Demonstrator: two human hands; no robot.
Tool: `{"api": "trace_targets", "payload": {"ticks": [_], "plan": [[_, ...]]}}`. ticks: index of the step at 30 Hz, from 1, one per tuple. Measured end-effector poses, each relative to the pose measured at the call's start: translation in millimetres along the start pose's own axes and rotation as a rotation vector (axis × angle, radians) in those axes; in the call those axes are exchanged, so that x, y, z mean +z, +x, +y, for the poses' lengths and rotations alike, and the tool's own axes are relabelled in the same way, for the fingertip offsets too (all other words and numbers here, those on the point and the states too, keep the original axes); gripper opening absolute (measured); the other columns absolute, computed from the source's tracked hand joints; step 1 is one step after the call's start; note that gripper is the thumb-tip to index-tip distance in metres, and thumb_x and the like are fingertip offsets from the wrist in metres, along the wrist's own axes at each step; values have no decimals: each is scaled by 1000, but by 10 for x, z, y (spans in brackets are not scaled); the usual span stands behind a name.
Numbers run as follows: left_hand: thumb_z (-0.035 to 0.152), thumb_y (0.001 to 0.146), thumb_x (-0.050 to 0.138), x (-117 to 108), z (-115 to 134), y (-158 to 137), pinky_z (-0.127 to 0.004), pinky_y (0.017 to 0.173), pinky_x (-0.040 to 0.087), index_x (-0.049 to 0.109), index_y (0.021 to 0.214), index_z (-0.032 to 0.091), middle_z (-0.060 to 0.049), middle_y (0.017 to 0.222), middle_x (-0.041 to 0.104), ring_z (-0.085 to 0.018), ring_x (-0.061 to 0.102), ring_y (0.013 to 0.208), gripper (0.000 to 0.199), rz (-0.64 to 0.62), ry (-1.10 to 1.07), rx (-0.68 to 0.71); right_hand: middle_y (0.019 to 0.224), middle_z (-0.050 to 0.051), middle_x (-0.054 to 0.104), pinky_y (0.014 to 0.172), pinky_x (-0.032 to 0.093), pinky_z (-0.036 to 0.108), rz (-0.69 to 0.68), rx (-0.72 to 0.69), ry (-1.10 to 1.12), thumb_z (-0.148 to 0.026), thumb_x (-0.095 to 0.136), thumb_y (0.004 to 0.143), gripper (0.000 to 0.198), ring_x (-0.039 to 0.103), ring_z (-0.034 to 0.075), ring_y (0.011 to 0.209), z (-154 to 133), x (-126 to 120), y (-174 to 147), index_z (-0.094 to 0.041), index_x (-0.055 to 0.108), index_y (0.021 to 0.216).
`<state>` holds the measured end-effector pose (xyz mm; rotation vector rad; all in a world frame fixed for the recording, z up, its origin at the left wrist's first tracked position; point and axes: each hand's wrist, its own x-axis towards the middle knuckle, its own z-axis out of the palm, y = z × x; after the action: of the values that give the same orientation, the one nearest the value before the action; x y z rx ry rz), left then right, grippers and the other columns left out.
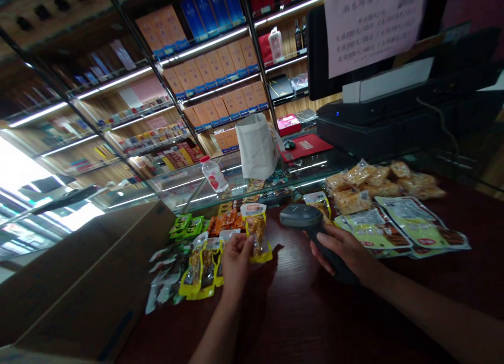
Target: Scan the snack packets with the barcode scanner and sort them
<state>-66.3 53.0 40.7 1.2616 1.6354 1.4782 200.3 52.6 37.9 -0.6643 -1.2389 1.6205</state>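
Observation:
My left hand (237, 256) pinches a yellow-edged snack packet (256, 232) by its side, holding it upright just over the dark wooden counter (283, 311). My right hand (346, 248) is wrapped round the handle of a dark grey barcode scanner (301, 217), whose head points left toward that packet. Left of my left hand lie more yellow snack packets (202, 269), with dark green and silver packets (165, 275) beside them. Behind these are small orange packets (225, 222) and bright green packets (188, 226). Another yellow packet (318, 202) lies behind the scanner, partly hidden by it.
An open cardboard box (90, 280) stands at the left. Bagged bread-like snacks (354, 188) and flat green-and-white packs (423, 222) lie at the right. Beyond are a white paper bag (256, 146), a bottle (214, 175), a monitor (317, 54) and stocked shelves.

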Motion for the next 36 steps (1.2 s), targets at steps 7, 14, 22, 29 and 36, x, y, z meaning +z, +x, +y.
{"api": "trace_targets", "payload": {"ticks": [7, 14, 22, 29, 36], "plan": [[50, 65, 67, -899, 77, 268, -26, 51, 45, 61, 78, 21, 1, 60, 67, -20, 62, 55, 33, 255, 373, -50, 74, 2, 67, 38, 39, 20, 37, -52, 59, -48, 64, 89, 32, 53, 8, 42, -90, 23, -10, -18, 60, 78], [32, 81, 50, -964, 80, 273, -31, 58, 45, 63, 87, 21, -8, 71, 72, -27, 68, 69, 19, 208, 982, -90, 70, 1, 67, 35, 39, 19, 66, -84, 154, -48, 67, 87, 32, 54, 10, 42, -174, 7, 8, -17, 64, 94], [37, 94, 40, -621, 492, 79, -44, 84, 47, 69, 103, 16, -19, 104, 72, -36, 62, 105, 38, 254, 1367, 288, 69, 1, 67, 38, 40, 18, 169, -202, 269, -48, 65, 89, 32, 52, 9, 43, -414, -190, 82, -16, 67, 92], [28, 89, 56, 844, 151, 115, -37, 98, 45, 72, 101, 16, -12, 108, 73, -26, 64, 106, 24, -431, 833, 448, 72, 1, 69, 37, 38, 17, 225, -275, 313, -51, 68, 83, 32, 51, 8, 43, -518, -307, 143, -19, 67, 90], [45, 82, 65, 2019, 42, 209, -51, 105, 34, 67, 113, 9, -27, 130, 61, -39, 51, 128, 48, -280, 882, 225, 51, -2, 60, 36, 39, 18, 230, -295, 277, -50, 66, 86, 32, 50, 11, 40, -455, -303, 179, -18, 67, 83]]}}
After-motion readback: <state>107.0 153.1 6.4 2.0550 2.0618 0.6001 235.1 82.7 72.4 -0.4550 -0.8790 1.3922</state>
